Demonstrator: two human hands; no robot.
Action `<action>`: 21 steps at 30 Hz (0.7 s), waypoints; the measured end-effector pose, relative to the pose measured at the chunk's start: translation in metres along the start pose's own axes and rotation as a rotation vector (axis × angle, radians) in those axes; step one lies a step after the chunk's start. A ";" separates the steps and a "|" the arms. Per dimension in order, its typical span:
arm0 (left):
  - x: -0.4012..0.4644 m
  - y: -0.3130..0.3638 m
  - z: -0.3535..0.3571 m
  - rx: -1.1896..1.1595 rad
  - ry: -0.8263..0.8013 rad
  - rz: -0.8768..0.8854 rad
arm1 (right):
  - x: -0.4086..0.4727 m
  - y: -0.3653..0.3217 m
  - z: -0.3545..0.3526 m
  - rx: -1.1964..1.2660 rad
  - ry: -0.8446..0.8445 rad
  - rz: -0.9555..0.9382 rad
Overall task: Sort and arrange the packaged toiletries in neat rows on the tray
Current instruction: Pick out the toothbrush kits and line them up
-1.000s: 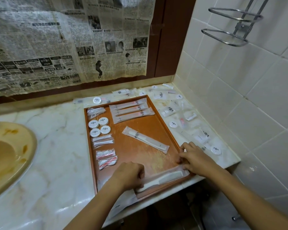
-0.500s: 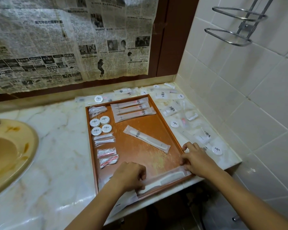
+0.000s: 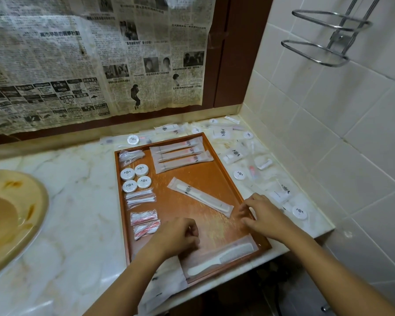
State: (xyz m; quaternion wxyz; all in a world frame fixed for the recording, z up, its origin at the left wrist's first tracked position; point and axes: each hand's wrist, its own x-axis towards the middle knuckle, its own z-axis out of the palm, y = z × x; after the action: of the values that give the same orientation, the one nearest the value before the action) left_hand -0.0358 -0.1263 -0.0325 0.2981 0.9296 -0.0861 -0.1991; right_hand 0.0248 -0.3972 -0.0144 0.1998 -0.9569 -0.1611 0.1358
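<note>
An orange-brown tray (image 3: 121, 206) lies on the marble counter. Three long toothbrush packs (image 3: 180, 153) form a row at its far end. Round white tubs (image 3: 135, 176) and cotton swab packs (image 3: 140, 198) line its left side. One packaged comb (image 3: 201, 197) lies slantwise in the middle. A second packaged comb (image 3: 221, 258) rests along the front rim. My left hand (image 3: 178, 236) hovers just behind that comb's handle end, fingers curled, holding nothing. My right hand (image 3: 262, 213) is over the tray's right rim with fingers spread.
Loose packets and tubs (image 3: 260, 165) are scattered on the counter right of and behind the tray. More packets (image 3: 164, 281) hang at the counter's front edge. A yellow sink (image 3: 9, 213) is at left. A wire rack (image 3: 324, 37) hangs on the tiled wall.
Both hands have let go of the front packaged comb and pulled back toward the tray's middle; the comb now lies along the front rim.
</note>
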 end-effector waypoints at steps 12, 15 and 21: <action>0.063 -0.029 -0.044 0.085 0.491 -0.171 | 0.058 -0.031 0.023 -0.142 0.146 0.016; 0.076 -0.035 -0.050 0.206 0.469 -0.111 | 0.064 -0.035 0.029 -0.226 0.087 0.005; 0.099 -0.054 -0.057 0.410 0.316 0.039 | 0.078 -0.029 0.032 -0.182 0.000 0.032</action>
State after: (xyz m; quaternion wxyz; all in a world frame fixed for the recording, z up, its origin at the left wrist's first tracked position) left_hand 0.0798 -0.0807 -0.0534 0.1171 0.9883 -0.0947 -0.0240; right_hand 0.0778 -0.3329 -0.0449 0.1098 -0.9736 -0.1574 0.1239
